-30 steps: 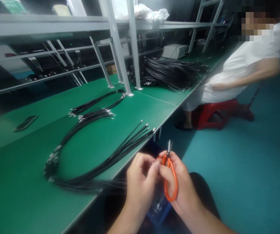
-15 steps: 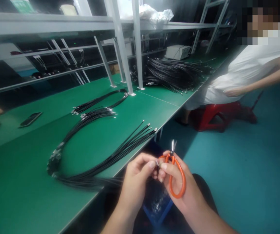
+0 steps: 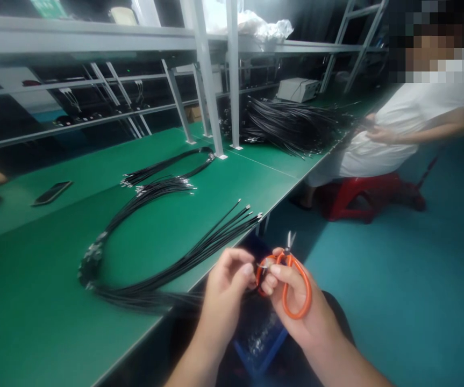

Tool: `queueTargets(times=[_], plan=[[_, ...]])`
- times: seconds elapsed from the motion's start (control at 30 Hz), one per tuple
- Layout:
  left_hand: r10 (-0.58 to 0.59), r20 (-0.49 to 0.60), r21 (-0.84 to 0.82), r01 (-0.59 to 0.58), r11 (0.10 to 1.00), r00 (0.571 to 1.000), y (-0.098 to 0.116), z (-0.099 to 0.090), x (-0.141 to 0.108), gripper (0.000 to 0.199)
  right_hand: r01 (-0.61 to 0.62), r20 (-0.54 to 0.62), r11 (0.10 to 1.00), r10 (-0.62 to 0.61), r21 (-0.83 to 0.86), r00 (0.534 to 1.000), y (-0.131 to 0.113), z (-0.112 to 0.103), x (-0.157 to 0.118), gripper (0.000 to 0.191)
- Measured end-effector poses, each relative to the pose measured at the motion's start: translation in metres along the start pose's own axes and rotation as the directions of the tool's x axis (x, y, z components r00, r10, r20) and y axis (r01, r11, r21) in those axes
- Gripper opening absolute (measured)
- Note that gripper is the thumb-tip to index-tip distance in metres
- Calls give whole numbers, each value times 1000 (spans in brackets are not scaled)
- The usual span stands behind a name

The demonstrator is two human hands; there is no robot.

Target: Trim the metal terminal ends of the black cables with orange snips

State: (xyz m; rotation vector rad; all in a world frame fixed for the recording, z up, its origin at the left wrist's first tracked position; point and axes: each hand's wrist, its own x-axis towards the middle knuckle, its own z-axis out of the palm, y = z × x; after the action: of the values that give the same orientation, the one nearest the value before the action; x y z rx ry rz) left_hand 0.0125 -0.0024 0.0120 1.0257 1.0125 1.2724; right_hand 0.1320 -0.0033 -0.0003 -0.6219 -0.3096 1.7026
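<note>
The right hand [image 3: 295,290] has thumb and forefinger closed on a small clear piece [image 3: 267,263], and the same hand carries the orange scissors [image 3: 308,287], a finger or two seemingly through a loop. Their blades stand slightly parted, pointing just past twelve o'clock, with the long axis running down towards six.

The left hand [image 3: 228,285] has its thumb and forefinger drawn close, the gap narrow; whether they pinch anything I can't tell. What matters most here is how the clear piece lies: between the two sets of fingertips, against the right thumb, with the left tips just beside it at nine o'clock. The right hand is nearer, being the one that grips it. (Which way so tiny a thing runs lengthwise, I couldn't swear to.)

Below the hands, at six, sits a blue bin [image 3: 274,352] with clear bits inside. From ten o'clock the cables [image 3: 163,282] curve over the green table [image 3: 34,301], one end passing under the left wrist. Farther out, a phone [image 3: 52,193] lies towards ten, a black pile [image 3: 288,123] towards twelve, and a seated person [image 3: 401,140] towards two. No brand is legible; the green label [image 3: 48,8] at eleven is blurred.
</note>
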Motion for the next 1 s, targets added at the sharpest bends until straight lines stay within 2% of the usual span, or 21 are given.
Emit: queueTargets(times=[0.17,0.33,0.47,0.57,0.63,0.7,0.73,0.77,0.83,0.9,0.93,1.0], plan=[[23,48,20,-24,1000,999,11,9,2,10,7,2,1000,-7,-9,1000,1,6,-2,21],[75,5,7,-75,997,997,9,10,2,16,23,34,1000,-22,-1,999,1,4,-1,19],[58,-10,-7,-58,998,998,7,10,2,11,21,31,1000,-21,-3,999,2,3,0,18],[51,27,65,-53,997,998,7,8,3,10,21,27,1000,-21,12,999,2,5,0,18],[111,25,199,-113,973,994,8,4,3,13,19,15,1000,-19,18,1000,1,6,0,19],[252,-23,414,-220,883,967,9,-1,2,8,19,5,1000,-19,18,1000,-1,6,1,20],[348,-27,532,-282,799,937,9,-3,0,5,19,2,1000,-19,20,1000,-1,6,1,20],[446,1,638,-344,689,895,10,-4,-2,8,18,2,1000,-18,24,1000,-1,6,1,20],[593,125,775,-452,442,795,11,-4,-5,19,12,13,999,-12,34,1000,0,7,1,20],[651,230,818,-506,273,723,11,-2,-6,21,9,28,999,-10,45,1000,0,8,0,19],[659,250,827,-510,236,710,10,-2,-6,20,10,33,999,-12,49,999,1,9,0,19],[653,247,840,-494,223,716,9,-3,-4,16,7,35,998,-9,59,999,1,10,0,19]])
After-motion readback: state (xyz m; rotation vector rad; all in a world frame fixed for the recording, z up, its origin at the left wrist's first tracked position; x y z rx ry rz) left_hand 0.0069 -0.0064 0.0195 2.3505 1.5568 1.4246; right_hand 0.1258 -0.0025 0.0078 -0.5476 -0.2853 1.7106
